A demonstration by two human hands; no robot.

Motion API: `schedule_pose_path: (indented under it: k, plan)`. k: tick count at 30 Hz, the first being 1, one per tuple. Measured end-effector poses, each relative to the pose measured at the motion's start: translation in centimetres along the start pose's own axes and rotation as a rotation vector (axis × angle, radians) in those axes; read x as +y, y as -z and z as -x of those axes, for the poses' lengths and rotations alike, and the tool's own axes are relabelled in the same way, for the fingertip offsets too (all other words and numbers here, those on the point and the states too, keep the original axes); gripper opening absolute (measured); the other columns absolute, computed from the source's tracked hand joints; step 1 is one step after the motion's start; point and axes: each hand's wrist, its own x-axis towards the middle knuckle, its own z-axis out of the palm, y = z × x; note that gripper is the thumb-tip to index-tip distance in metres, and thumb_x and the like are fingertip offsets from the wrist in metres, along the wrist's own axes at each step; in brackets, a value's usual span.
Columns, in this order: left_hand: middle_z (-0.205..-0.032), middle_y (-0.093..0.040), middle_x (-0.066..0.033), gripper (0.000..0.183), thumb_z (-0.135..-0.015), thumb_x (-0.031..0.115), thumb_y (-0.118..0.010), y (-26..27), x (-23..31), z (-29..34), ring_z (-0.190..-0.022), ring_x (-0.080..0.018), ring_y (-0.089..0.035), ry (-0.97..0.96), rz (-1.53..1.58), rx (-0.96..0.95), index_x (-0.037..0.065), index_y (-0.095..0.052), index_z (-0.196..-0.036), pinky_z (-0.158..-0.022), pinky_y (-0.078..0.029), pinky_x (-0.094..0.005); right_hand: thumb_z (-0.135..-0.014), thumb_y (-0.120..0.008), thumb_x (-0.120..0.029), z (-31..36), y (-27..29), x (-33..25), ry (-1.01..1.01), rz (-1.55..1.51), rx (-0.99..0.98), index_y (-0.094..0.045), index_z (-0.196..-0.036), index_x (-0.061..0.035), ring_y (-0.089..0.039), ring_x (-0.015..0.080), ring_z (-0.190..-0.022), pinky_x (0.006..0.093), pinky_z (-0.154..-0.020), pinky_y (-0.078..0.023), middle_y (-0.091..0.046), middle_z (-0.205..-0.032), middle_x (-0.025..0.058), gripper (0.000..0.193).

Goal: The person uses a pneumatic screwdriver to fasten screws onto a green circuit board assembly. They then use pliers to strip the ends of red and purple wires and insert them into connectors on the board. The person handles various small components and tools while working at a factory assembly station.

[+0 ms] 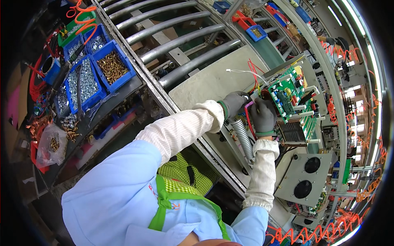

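Note:
My left hand (236,103), in a dark grey glove, has its fingers closed at the near side of an open electrical unit; what they hold is too small to name. Close beside it, my right hand (263,116), gloved alike, is bent in a pinch at the pink-sleeved end of a thick red cable (248,119). To the right of both hands stands a green circuit board (283,96) with many components. Thin red and yellow wires, plus a white wire (246,71) with a small connector, rise behind the fingers. My fingers hide the exact contact point.
A ribbed silver hose (242,139) lies below my hands. Metal rollers (176,43) run along the far left. Blue bins hold brass screws (111,67) and silver hardware (83,82). A grey panel with two black fans (305,178) lies at right. Orange coiled air hoses (312,233) hang around.

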Motion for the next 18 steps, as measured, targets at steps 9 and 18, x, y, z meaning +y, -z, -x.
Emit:
schedule_pose_path:
  k: [9,18]
  plan:
    - [-0.091,-0.066,-0.0054,0.029,-0.087,0.015,-0.062,2.2,-2.5,-2.9,-0.072,-0.0164,-0.063,-0.407,-0.421,-0.251,0.005,-0.061,-0.114,-0.062,-0.051,-0.0274,-0.077,-0.068,-0.014,-0.2,-0.2,0.0,-0.002,-0.019,-0.004,-0.069,-0.094,-0.0108,-0.063,0.0301,-0.073,0.0405,-0.064,-0.050,-0.062,-0.080,0.0101,0.017]
    - [-0.096,-0.062,-0.0122,0.047,-0.063,-0.007,-0.065,1.8,1.1,1.6,-0.081,-0.0325,-0.061,-0.579,-0.973,-0.294,0.009,-0.062,-0.107,-0.068,-0.052,-0.0374,-0.080,-0.067,-0.015,-0.4,0.2,0.0,-0.017,-0.026,-0.053,-0.068,-0.096,-0.0092,-0.062,0.0311,-0.076,0.0412,-0.066,-0.050,-0.063,-0.083,0.0111,0.017]
